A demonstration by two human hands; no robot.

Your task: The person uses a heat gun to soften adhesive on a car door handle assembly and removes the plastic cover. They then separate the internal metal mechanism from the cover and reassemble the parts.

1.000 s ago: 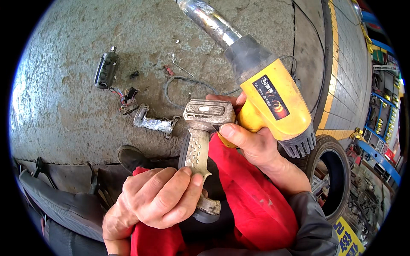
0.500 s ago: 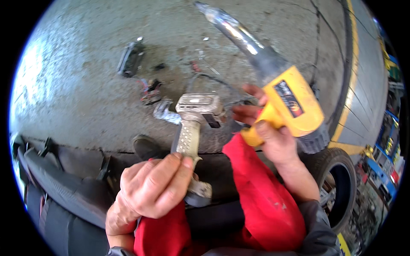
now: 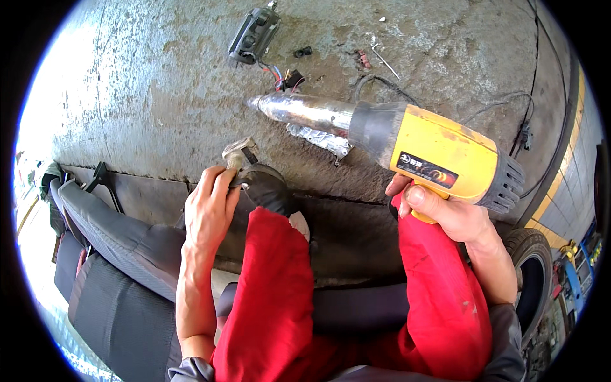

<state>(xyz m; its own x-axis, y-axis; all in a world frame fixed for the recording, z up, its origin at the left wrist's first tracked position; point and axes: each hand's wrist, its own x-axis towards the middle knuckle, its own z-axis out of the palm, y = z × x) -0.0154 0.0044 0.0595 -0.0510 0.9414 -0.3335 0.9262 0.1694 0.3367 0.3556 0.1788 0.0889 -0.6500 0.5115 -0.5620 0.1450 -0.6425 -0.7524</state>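
My right hand is closed round the handle of a yellow heat gun. Its long metal nozzle points left, across the floor in front of my knees. My left hand grips a grimy off-white tool with a handle; most of that tool is hidden behind the hand and only its head end shows. A dark shoe is just right of the left hand. Beneath the nozzle lies crumpled silvery foil.
A black device with coloured wires lies on the worn concrete floor. Beyond the heat gun are red bits, a thin metal rod and a dark cable. Grey seats stand at left, a tyre at right.
The heat gun has swung from pointing up-left to pointing left, nearly level. My left hand has moved left and away from me with the off-white tool. The view has shifted too.
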